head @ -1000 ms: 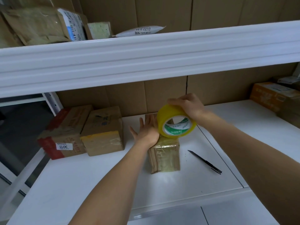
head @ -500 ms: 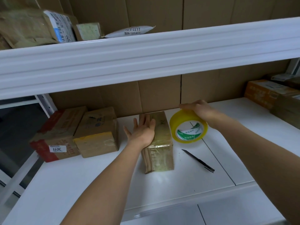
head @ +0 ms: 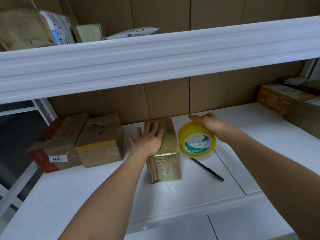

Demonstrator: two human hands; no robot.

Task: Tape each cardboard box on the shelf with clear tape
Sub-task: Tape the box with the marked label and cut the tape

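The narrow cardboard box [head: 162, 149] stands near the middle of the white shelf [head: 97, 193], its top and front already glossy with clear tape. It is pressed from above by the left hand [head: 149, 140], laid flat with the fingers straight. The tape roll [head: 196, 138] is gripped from above by the right hand [head: 207, 122] and held on edge just right of the box, at or just above the shelf; whether a strip still joins roll and box cannot be told.

If the roll were let go on edge, it could roll toward the black pen [head: 207, 169] or off the shelf's front lip. If a strip is still joined, a sideways pull could drag or tip the tall, narrow box unless the left hand's pressure is kept.

Headroom is limited by the upper shelf beam [head: 155, 63]. To the left, room is closed by two taped boxes [head: 78, 142]; more boxes [head: 284, 99] stand well apart at the far right. Open shelf is left in front of the box.
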